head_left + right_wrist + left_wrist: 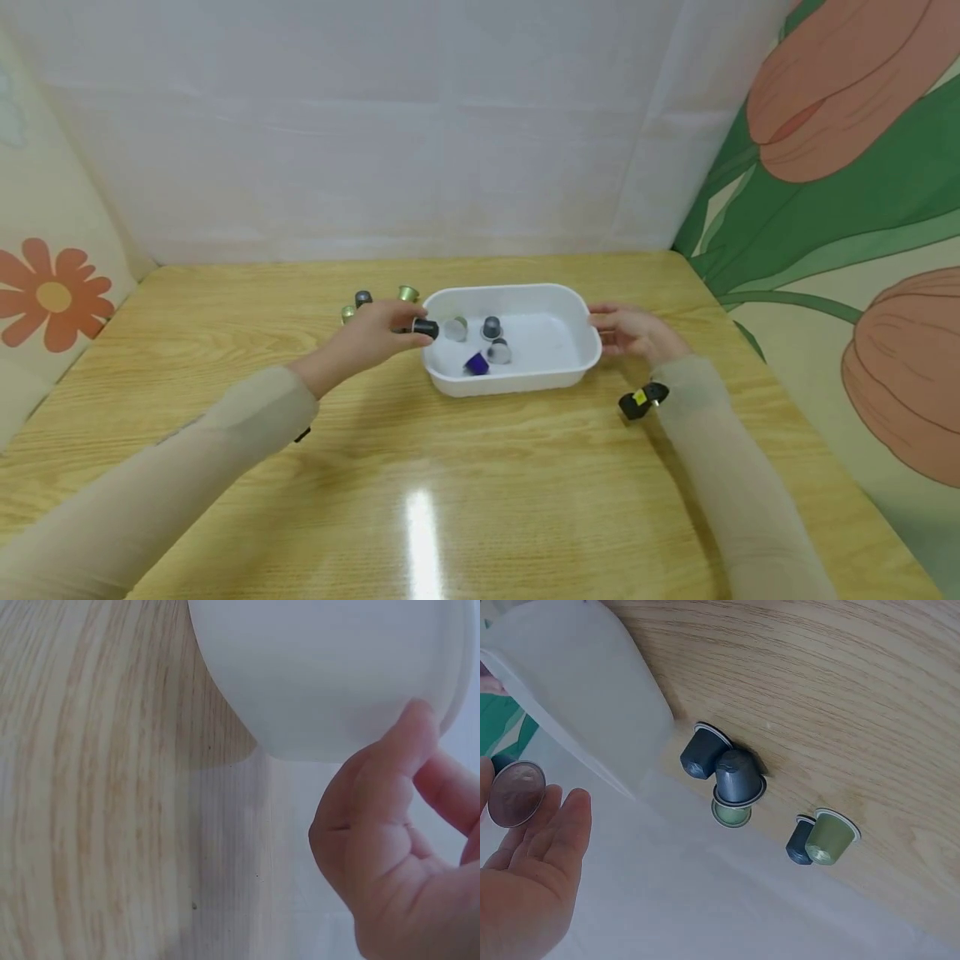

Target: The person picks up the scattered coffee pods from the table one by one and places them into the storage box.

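Note:
My left hand (378, 331) pinches a black coffee capsule (425, 327) between thumb and fingers, over the left end of a white bin (517, 386). In the left wrist view the lid of the held capsule (517, 793) faces the camera. Several capsules lie in the bin, among them a purple capsule (476, 364) and a dark grey capsule (491, 327). My right hand (633, 329) touches the outside of the bin's right end with its fingertips. The right wrist view shows a fingertip of that hand against the bin's wall.
Left of the bin, loose capsules stand and lie on the wooden table (337, 500), including a green capsule (831, 838) and a dark blue-grey capsule (739, 778). A white cloth backdrop (390, 167) rises behind the table. Flower-patterned panels (885, 250) flank both sides.

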Tool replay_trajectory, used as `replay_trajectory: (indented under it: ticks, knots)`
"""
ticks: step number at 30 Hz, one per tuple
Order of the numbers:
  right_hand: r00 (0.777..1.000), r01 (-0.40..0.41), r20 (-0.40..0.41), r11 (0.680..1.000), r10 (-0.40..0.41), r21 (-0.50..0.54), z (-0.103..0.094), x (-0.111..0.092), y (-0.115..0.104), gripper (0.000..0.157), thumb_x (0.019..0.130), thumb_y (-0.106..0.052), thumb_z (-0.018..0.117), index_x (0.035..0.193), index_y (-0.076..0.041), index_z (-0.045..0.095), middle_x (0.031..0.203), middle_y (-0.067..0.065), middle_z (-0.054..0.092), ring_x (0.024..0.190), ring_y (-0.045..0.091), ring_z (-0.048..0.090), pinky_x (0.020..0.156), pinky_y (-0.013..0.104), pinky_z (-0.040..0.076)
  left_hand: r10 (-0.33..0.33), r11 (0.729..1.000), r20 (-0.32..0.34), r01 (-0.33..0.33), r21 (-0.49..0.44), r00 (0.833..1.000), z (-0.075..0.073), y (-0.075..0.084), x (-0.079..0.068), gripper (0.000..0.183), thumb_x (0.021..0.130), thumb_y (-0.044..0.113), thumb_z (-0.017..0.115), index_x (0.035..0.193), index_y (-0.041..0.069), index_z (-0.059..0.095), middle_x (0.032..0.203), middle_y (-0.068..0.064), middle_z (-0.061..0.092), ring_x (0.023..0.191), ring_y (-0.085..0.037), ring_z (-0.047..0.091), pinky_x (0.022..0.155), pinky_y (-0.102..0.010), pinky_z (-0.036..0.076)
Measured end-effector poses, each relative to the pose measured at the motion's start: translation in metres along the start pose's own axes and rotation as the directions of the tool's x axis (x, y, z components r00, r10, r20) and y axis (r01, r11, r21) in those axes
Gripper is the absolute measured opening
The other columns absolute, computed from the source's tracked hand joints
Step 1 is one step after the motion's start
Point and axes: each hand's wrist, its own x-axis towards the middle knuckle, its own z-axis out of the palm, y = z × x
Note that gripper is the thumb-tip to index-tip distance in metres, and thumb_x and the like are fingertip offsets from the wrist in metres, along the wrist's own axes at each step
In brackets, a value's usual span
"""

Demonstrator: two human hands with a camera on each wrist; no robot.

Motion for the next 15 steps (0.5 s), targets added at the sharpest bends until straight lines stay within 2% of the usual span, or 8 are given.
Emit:
replay_trajectory:
  ticks: [6,15]
  knots:
    - [1.000,-0.003,-0.022,1.000,0.003,0.000,0.001,0.002,0.000,0.034,0.102,-0.004,0.045,0.135,-0.002,0.040,0.087,0.001,0.062,0.077,0.014,0.061,0.067,0.026,0.056,0.031,0.999,0.004,-0.031,-0.031,1.000,0.007,0.003,0.004,0.048,0.092,0.020,0.070,0.130,-0.006,0.056,0.124,-0.021,0.062,0.118,-0.037,0.057,0.098,-0.048,0.047]
    - [1.000,0.003,-0.004,1.000,-0.003,0.001,0.001,0.000,0.000,0.031,0.102,-0.004,0.044,0.133,-0.002,0.040,0.086,0.000,0.061,0.076,0.012,0.061,0.064,0.023,0.055,0.082,0.997,0.011,-0.082,-0.012,0.997,0.017,0.015,0.010,0.046,0.091,0.021,0.071,0.127,-0.005,0.059,0.121,-0.020,0.063,0.114,-0.036,0.059,0.099,-0.046,0.047]
